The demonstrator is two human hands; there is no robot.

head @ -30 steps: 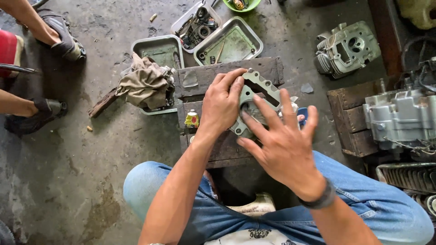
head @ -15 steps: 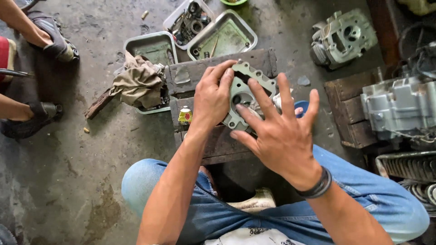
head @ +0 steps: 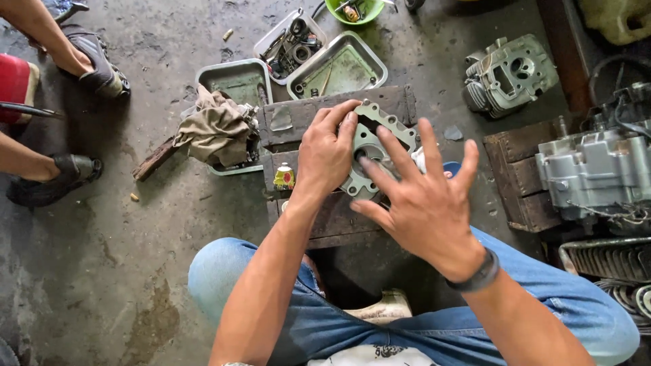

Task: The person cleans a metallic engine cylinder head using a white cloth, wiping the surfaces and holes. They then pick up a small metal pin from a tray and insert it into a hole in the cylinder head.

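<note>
Landmark: the wooden block in front of my knees; all positions are given relative to it.

Far left of the block: another person's feet in dark sandals, not mine. Just left of it, a tan rag lay heaped over a metal tray. Beyond the block's far edge sat two more trays, one with small parts, one nearly bare. A small yellow bottle stood at the block's left edge.

On top of the block: a grey-green gasket, lying flat over a part I could not see. Status, as I judged it: gasket already placed, holes roughly squared up; seating unconfirmed, and nothing yet on top of it.

My left hand covered the gasket's left side, fingers close together and curled over its far left edge, pressing, not clamped. My right hand lay over the near right side, fingers spread wide and flat, the fingertips resting on the gasket near its bore; it gripped nothing.

Right of the block: a finned cylinder head on the floor, and an engine case on a second wooden block.
</note>
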